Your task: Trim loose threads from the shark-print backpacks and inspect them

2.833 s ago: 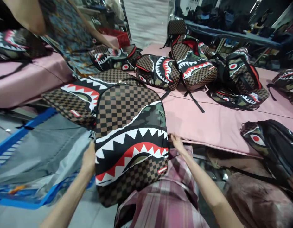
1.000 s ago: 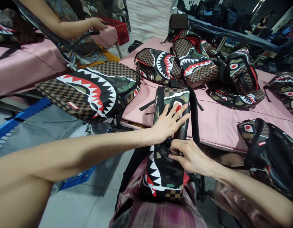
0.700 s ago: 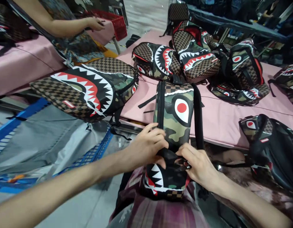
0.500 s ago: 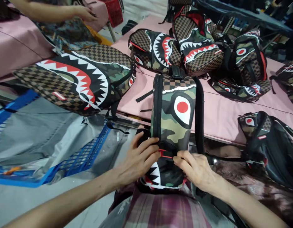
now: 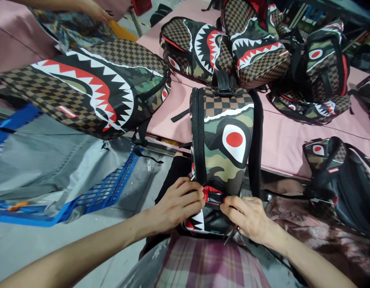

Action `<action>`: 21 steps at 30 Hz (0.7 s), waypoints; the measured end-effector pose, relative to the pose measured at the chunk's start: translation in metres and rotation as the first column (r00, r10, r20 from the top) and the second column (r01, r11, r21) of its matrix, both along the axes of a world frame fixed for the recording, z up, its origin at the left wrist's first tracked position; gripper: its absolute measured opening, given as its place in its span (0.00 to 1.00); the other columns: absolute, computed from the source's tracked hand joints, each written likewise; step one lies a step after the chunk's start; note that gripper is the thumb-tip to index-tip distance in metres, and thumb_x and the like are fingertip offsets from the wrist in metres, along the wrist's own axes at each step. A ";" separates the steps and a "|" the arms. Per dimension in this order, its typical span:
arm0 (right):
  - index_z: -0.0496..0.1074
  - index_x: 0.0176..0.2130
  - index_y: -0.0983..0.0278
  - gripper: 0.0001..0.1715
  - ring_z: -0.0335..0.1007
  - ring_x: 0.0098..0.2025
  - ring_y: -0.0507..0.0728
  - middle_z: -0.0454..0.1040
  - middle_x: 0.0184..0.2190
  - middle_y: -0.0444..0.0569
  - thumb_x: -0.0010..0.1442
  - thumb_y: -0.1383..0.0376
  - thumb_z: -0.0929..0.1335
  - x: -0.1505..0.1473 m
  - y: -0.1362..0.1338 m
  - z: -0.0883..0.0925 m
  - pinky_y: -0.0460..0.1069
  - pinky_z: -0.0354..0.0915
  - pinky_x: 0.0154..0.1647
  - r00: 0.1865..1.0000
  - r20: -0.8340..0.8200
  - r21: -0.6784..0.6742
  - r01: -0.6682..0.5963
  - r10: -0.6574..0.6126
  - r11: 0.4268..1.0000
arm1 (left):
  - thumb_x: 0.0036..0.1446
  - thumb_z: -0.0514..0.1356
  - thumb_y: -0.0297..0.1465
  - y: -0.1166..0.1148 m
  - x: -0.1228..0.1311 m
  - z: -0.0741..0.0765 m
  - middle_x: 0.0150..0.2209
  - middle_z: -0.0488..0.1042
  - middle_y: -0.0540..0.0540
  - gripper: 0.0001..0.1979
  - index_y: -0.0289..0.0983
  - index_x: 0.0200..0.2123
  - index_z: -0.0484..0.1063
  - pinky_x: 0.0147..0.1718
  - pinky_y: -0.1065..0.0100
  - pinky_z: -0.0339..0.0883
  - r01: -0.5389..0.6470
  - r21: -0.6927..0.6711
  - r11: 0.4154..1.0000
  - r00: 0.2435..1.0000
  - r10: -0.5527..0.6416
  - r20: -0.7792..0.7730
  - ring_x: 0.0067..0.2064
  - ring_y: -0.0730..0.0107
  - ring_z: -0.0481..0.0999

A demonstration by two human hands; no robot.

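A camouflage backpack [image 5: 223, 160] with a shark eye and a checkered top stands on its side, resting on my lap and leaning against the pink table [image 5: 277, 144]. My left hand [image 5: 179, 204] is closed on the left edge of its side pocket. My right hand [image 5: 245, 216] pinches the right edge of the same pocket. Between my fingers the pocket mouth shows a red lining [image 5: 213, 196]. Black shoulder straps run down both sides of the bag.
A large shark-mouth backpack [image 5: 91, 88] overhangs the table's left end. Several more backpacks [image 5: 253, 48] are heaped at the back, another [image 5: 337, 176] lies at the right edge. A blue crate [image 5: 83, 204] with grey sheeting sits on the floor at left. Another person's arm [image 5: 89, 8] reaches at top left.
The backpack was turned from front-facing onto its side on my lap. My left hand slid off the eye panel to the pocket; both hands now pull the pocket open, showing red lining.
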State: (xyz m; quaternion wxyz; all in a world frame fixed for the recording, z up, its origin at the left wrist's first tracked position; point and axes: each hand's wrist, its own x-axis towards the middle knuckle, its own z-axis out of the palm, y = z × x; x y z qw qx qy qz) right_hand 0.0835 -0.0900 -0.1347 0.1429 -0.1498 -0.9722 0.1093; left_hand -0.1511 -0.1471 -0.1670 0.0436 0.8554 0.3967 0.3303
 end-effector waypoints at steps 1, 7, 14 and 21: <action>0.68 0.39 0.65 0.14 0.61 0.25 0.48 0.71 0.35 0.47 0.62 0.72 0.56 0.001 0.001 0.001 0.45 0.56 0.23 1.000 0.018 -0.051 -0.001 0.002 0.999 | 0.61 0.49 0.25 0.000 0.000 0.001 0.32 0.75 0.50 0.10 0.37 0.35 0.70 0.42 0.64 0.56 0.006 -0.018 1.000 1.000 -0.006 0.013 0.43 0.68 0.68; 0.68 0.43 0.63 0.16 0.64 0.26 0.48 0.71 0.37 0.47 0.61 0.70 0.55 0.003 0.005 0.006 0.44 0.59 0.24 0.999 0.042 -0.249 0.004 0.007 0.969 | 0.59 0.49 0.22 0.001 0.001 0.007 0.33 0.76 0.51 0.11 0.37 0.34 0.70 0.43 0.62 0.56 -0.004 -0.109 0.994 0.998 0.011 0.066 0.43 0.68 0.68; 0.69 0.43 0.67 0.16 0.69 0.30 0.49 0.73 0.36 0.51 0.62 0.73 0.56 0.000 -0.016 -0.010 0.43 0.61 0.27 0.970 -0.161 -0.034 0.176 -0.179 0.984 | 0.55 0.56 0.24 -0.019 0.004 -0.005 0.36 0.74 0.50 0.14 0.48 0.39 0.72 0.44 0.59 0.59 -0.376 0.042 0.926 0.924 0.371 0.089 0.49 0.61 0.64; 0.71 0.40 0.69 0.14 0.69 0.28 0.48 0.75 0.34 0.52 0.62 0.73 0.58 -0.021 -0.021 -0.012 0.43 0.61 0.26 0.950 -0.238 0.043 0.219 -0.203 0.975 | 0.53 0.53 0.23 -0.030 0.004 -0.014 0.31 0.69 0.47 0.16 0.48 0.39 0.73 0.34 0.61 0.65 -0.510 -0.010 0.860 0.856 0.508 0.094 0.40 0.63 0.68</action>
